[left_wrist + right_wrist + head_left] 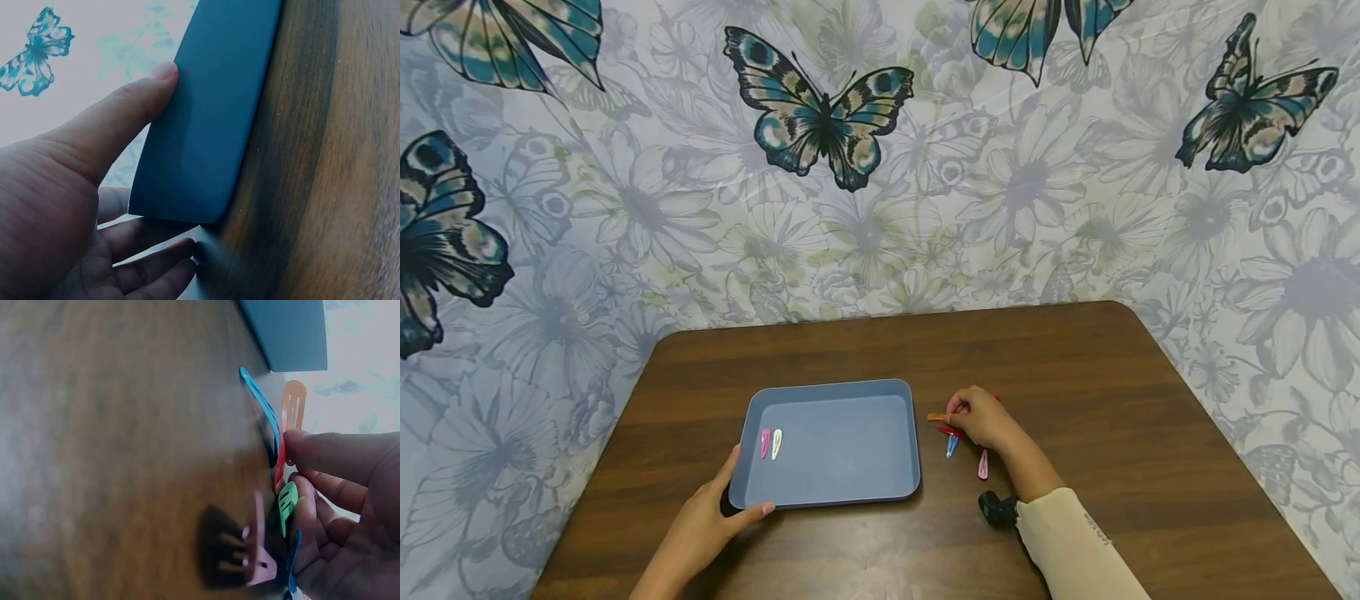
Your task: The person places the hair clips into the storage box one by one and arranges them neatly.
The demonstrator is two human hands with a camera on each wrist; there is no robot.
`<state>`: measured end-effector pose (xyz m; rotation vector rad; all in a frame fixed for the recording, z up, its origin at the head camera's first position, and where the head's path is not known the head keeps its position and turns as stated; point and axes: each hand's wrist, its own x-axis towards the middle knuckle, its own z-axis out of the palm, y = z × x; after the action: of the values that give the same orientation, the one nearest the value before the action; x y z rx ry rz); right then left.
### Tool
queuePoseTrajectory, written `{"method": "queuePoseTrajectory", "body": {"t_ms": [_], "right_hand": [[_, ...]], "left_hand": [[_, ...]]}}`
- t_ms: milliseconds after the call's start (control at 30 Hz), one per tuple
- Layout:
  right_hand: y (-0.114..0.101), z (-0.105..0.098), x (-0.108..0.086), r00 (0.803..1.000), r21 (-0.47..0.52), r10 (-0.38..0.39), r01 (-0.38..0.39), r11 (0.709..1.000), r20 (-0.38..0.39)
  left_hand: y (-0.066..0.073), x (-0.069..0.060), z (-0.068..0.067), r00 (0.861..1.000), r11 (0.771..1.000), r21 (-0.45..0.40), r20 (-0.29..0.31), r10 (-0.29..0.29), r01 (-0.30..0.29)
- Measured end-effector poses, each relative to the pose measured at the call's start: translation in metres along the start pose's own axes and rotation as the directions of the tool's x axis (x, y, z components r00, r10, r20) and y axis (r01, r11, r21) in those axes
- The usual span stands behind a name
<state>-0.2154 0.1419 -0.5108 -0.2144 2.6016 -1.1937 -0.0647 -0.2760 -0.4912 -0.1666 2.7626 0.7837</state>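
A blue-grey tray (pixel 842 446) lies on the table, with a pink hair clip (pixel 765 443) and a pale cream hair clip (pixel 777 444) side by side at its left. My left hand (pixel 703 521) holds the tray's near left corner, its thumb against the front side (pixel 206 137). Right of the tray, my right hand (pixel 981 417) pinches an orange hair clip (pixel 293 403) between thumb and finger. Close under that hand are a red clip (pixel 951 432), a blue clip (pixel 952 447), a light pink clip (pixel 983 464), a green clip (pixel 287 505) and a dark blue clip (pixel 292 562).
The brown wooden table (pixel 1037 350) has rounded far corners. Behind it hangs a backdrop (pixel 865 233) printed with flowers and butterflies. A black device (pixel 997 509) sits at the right wrist, by the cream sleeve (pixel 1075 533).
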Motion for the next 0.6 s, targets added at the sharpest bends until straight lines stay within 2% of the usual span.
{"method": "queuePoseTrajectory", "body": {"t_ms": [333,433,600], "right_hand": [[0.0062,-0.0036,-0.0002,0.999,0.093,-0.022,0.019,0.996,0.033],[0.0067,-0.0039,-0.0004,0.999,0.126,-0.005,0.000,0.992,0.036],[0.0083,-0.0045,-0.0003,0.999,0.185,0.047,-0.046,0.982,-0.001]], "left_hand": [[0.0009,-0.0002,0.0010,1.000,1.000,0.000,0.006,-0.006,0.006],[0.0010,0.0004,0.0006,1.000,1.000,0.004,0.008,-0.003,0.003],[0.0003,0.0004,0.0003,1.000,1.000,0.001,0.009,-0.001,0.001]]}}
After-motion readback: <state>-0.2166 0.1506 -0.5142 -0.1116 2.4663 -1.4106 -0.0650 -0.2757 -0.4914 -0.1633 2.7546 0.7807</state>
